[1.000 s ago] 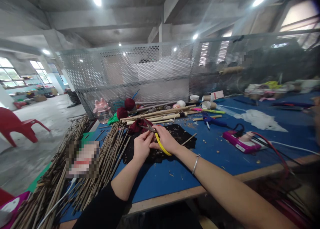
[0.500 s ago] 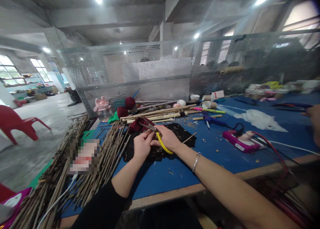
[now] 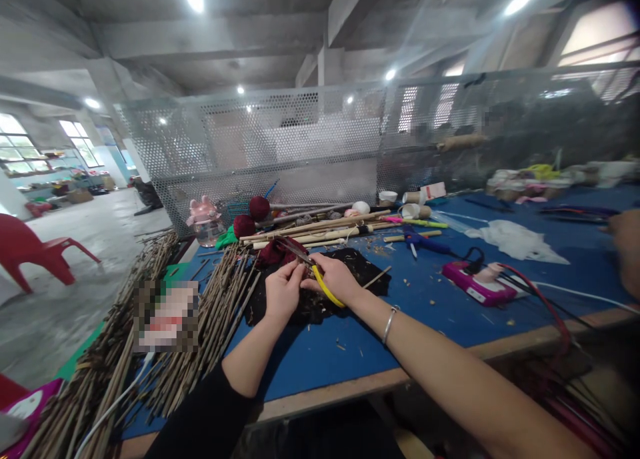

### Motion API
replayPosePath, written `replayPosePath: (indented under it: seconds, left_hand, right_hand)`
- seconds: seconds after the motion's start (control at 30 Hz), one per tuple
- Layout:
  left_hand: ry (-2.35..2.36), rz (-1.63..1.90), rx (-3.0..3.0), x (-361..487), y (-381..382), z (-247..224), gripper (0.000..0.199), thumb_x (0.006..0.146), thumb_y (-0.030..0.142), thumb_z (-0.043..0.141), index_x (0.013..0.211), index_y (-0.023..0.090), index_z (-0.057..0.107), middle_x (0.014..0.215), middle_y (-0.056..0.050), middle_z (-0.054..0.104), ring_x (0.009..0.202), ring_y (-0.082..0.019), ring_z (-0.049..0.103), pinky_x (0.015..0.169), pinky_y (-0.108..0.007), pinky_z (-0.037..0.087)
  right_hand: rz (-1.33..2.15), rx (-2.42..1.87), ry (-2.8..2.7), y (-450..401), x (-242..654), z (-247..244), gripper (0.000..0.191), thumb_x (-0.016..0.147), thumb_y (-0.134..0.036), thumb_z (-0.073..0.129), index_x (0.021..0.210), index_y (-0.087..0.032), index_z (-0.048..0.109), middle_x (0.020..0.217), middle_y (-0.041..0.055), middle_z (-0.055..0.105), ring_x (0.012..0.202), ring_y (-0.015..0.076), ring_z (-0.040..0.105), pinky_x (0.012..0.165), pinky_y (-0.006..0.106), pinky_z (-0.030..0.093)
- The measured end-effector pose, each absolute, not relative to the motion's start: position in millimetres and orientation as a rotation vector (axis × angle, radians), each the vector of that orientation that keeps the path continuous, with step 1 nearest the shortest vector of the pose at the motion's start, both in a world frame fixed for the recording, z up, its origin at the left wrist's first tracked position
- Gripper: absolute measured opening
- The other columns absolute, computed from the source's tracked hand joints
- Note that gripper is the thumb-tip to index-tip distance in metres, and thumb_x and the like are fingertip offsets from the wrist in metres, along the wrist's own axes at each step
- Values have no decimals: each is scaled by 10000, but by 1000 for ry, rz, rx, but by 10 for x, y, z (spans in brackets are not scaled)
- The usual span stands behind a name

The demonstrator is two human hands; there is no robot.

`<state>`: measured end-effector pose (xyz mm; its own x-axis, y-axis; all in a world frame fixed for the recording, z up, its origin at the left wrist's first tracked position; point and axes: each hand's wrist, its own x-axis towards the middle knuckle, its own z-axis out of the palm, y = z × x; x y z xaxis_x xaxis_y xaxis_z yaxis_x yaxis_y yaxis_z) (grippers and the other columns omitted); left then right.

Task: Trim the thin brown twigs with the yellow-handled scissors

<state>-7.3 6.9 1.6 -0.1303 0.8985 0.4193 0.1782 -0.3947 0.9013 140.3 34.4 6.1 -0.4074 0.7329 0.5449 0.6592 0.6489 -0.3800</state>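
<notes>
My right hand [image 3: 333, 279] is closed around yellow-handled scissors [image 3: 327, 291], whose metal blades point away and to the left. Close beside it, my left hand [image 3: 284, 287] pinches with thumb and forefinger near the blades; what lies between those fingertips is too small to make out. Both hands are above a black cloth [image 3: 367, 272] strewn with plant scraps. Dark red yarn [image 3: 274, 253] lies just beyond the blades. A thin stick [image 3: 376, 278] rests on the cloth's right side.
Bundles of thin sticks [image 3: 210, 325] cover the table's left side. Red yarn balls [image 3: 245, 226] and pale rods [image 3: 320, 231] lie at the back. A blue glue gun [image 3: 423, 240], a purple power strip [image 3: 479, 284] and white plastic [image 3: 520, 240] are on the right, where another person's hand [image 3: 625, 245] shows.
The scissor blades look closer together than before. My hands have stayed almost in place; the whole view has shifted slightly.
</notes>
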Motion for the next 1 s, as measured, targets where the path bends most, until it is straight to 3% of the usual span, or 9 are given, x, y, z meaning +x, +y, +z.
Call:
replayPosePath:
  seconds: [0.13, 0.33, 0.63, 0.83, 1.0]
  left_hand:
    - [1198, 1547, 1537, -71, 73, 31, 314, 780, 308, 544, 991, 123, 685, 862, -72, 714, 749, -177, 644, 716, -265, 489]
    - [1192, 1518, 1609, -68, 57, 58, 280, 787, 289, 527, 936, 124, 697, 861, -68, 712, 776, -185, 636, 746, -269, 473]
    - [1206, 1511, 1653, -92, 60, 29, 290, 807, 336, 504, 797, 129, 707, 761, -66, 705, 723, -185, 631, 699, -258, 465]
    - [1159, 1508, 1585, -77, 61, 10, 294, 806, 324, 504, 946, 136, 682, 816, -63, 705, 733, -177, 636, 712, -258, 478]
    - [1192, 1516, 1604, -75, 64, 20, 278, 804, 303, 498, 911, 133, 690, 775, -58, 699, 701, -169, 623, 686, -249, 472]
  right_hand:
    - [133, -1038, -2205, 344, 1400, 63, 623, 682, -586, 616, 1130, -178, 472, 1051, 109, 565, 934, 225, 562, 773, 317, 440]
    - [115, -969, -2217, 349, 1374, 66, 649, 636, -576, 663, 1096, -156, 478, 984, 116, 546, 927, 245, 525, 835, 390, 421]
    - [175, -1039, -2219, 320, 1409, 90, 610, 638, -573, 665, 1093, -195, 514, 937, 73, 584, 849, 209, 575, 755, 317, 441]
    - [188, -1034, -2191, 346, 1413, 58, 594, 631, -571, 672, 1069, -197, 528, 926, 70, 610, 836, 205, 593, 731, 289, 440]
    - [167, -1061, -2174, 336, 1410, 69, 570, 649, -580, 653, 1045, -187, 537, 916, 79, 620, 824, 207, 605, 728, 287, 445]
